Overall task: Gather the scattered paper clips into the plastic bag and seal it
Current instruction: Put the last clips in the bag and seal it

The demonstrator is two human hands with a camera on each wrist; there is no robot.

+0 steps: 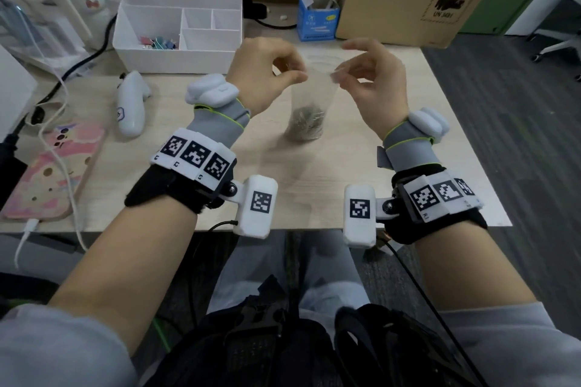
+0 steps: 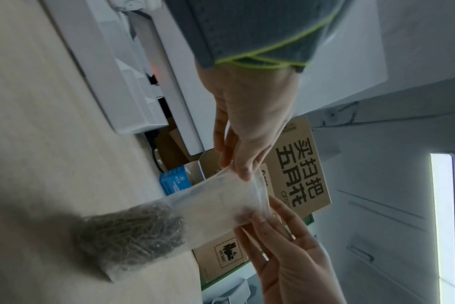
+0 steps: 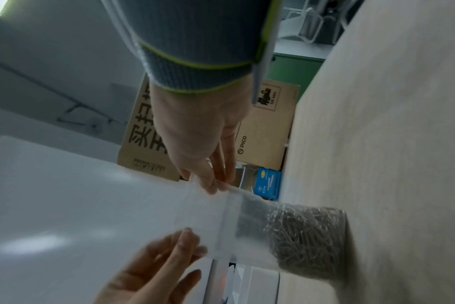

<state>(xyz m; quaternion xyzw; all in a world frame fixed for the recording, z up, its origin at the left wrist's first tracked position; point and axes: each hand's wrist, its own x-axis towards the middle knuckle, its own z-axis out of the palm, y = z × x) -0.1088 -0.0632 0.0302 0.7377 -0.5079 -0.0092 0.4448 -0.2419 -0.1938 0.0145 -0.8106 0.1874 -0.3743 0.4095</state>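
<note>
Closest to the head camera were two gray sleeves and bare forearms, each with a black strap and white blocks with black-and-white squares on them. Past them, the left hand [image 1: 264, 72] and the right hand [image 1: 369, 78] were up over the table [image 1: 424, 122].

Each hand pinched one top corner of the plastic bag [image 1: 314, 97] between thumb and fingers. The bag stood up straight between the hands, and its bottom sat on the table. The paper clips [image 1: 306, 124] were in a gray heap at the bottom of the bag. In the head view the top of the bag was so clear that it was hard to see. I could not tell if the top was closed or not. In the left wrist view the clips [image 2: 133, 230] looked blurry. In the right wrist view the clips [image 3: 307, 236] were sharper, and a strip ran across the bag near the top.

A white organizer box [image 1: 177, 31] sat at the back left with some colored clips in one part. A white controller [image 1: 132, 104] lay near it. A pink phone [image 1: 53, 173] with a white cable was at the left edge, partly cut off. A small blue box [image 1: 317, 20] and a brown cardboard box [image 1: 412, 0] stood at the back.
</note>
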